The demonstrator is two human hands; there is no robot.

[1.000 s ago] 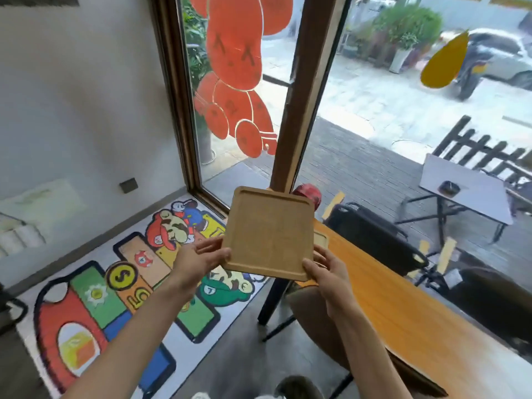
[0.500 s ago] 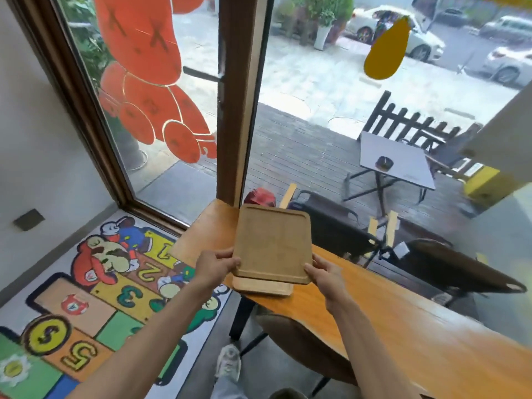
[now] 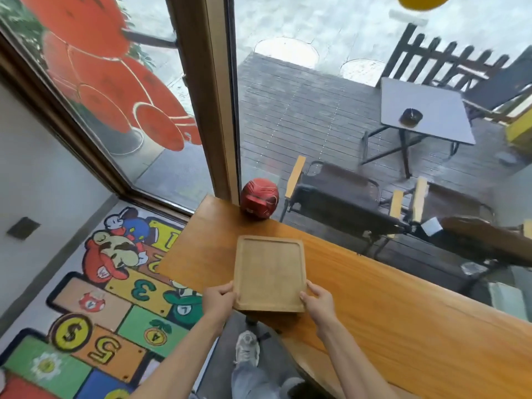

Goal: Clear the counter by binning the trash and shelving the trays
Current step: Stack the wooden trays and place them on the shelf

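Observation:
A rectangular wooden tray (image 3: pixel 269 273) lies flat over the near edge of the long wooden counter (image 3: pixel 374 309), its rimmed side up. My left hand (image 3: pixel 217 300) grips its near left corner and my right hand (image 3: pixel 316 300) grips its near right corner. A second tray seen earlier beneath it is hidden under the top tray now; only a dark shadow shows below the near edge.
A red helmet-shaped ornament (image 3: pixel 259 197) stands on the counter's far end by the wooden window post (image 3: pixel 213 96). Glass runs along the counter's far side. A colourful cartoon floor mat (image 3: pixel 95 306) lies to the left. My shoe (image 3: pixel 247 348) is below the counter edge.
Both hands have lowered the tray from in front of the window down onto the other tray at the counter's near edge. The view has tilted downward.

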